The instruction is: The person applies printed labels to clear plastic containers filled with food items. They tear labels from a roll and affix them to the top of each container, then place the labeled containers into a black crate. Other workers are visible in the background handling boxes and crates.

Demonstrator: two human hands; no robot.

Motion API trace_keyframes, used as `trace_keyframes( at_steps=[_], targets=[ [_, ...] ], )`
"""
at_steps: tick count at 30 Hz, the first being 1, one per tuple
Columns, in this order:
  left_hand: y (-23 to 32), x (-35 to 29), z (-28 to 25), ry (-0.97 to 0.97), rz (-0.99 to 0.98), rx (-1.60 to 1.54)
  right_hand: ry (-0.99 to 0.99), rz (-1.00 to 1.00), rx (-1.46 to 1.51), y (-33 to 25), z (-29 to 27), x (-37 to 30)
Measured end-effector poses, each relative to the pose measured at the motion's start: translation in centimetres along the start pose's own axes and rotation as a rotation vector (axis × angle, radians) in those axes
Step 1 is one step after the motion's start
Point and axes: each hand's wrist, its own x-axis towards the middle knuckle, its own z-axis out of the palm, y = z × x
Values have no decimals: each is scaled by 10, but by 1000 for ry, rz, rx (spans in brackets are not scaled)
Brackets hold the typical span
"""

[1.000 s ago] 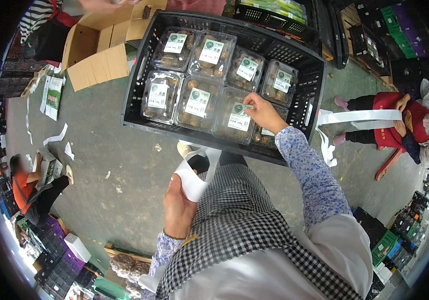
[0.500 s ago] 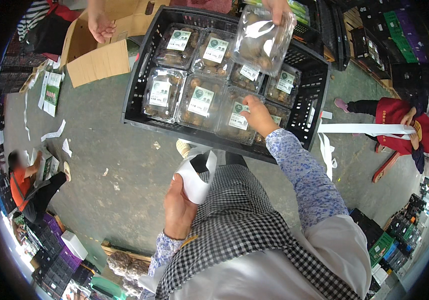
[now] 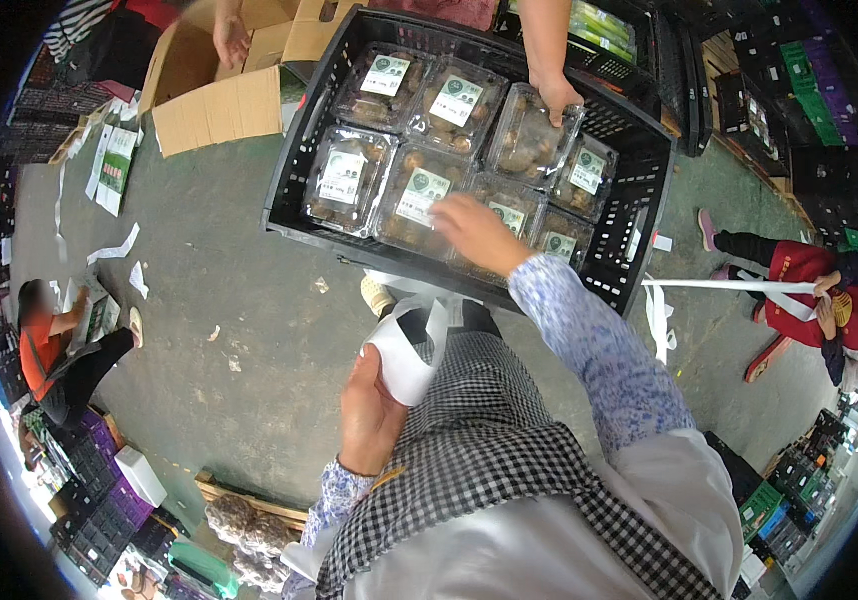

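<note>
My left hand (image 3: 369, 420) is closed around a roll of white label tape (image 3: 407, 368) in front of my checked apron, its loose strip looping upward. A black plastic crate (image 3: 294, 222) holds two rows of clear lidded boxes with brown, round produce inside. My right hand (image 3: 479, 235), smeared by motion, is over the near row, its fingertips by a labelled box (image 3: 421, 192); whether they touch it or hold anything I cannot tell. Another person's hand (image 3: 554, 92) grips a box without a visible label (image 3: 534, 140) in the far row.
An open cardboard carton (image 3: 219, 110) stands left of the crate, with another hand (image 3: 232, 42) over it. Paper scraps (image 3: 114, 248) litter the floor. At the left a person in orange (image 3: 49, 345) sits; at the right a person in red (image 3: 799, 275) handles a long white strip.
The other person's hand has lowered the box without a visible label into the far row. My right hand has moved left along the near row. My left hand still holds the roll.
</note>
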Motion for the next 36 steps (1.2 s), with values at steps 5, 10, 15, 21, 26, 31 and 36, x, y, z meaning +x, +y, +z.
trace_keyframes(
  at_steps=[5, 10, 15, 21, 26, 31, 36],
  targets=[
    [5, -6, 0, -43, 21, -13, 205, 92, -58, 32, 6, 72],
    [8, -13, 2, -73, 119, 3, -197, 269, 722, -78, -45, 26],
    [9, -21, 11, -195, 196, -39, -714, 30, 519, -145, -84, -51],
    [-10, -26, 13, -272, 157, 252, -395, 295, 807, -136, -68, -79],
    [-7, -31, 22, -181, 56, 224, -151, -222, 241, -154, -90, -83],
    [-12, -24, 25, -194, -135, 167, -168, -574, -86, -143, -89, -97],
    [-18, -16, 29, -263, -262, 5, -69, -680, -30, -137, -93, -101]
  ],
)
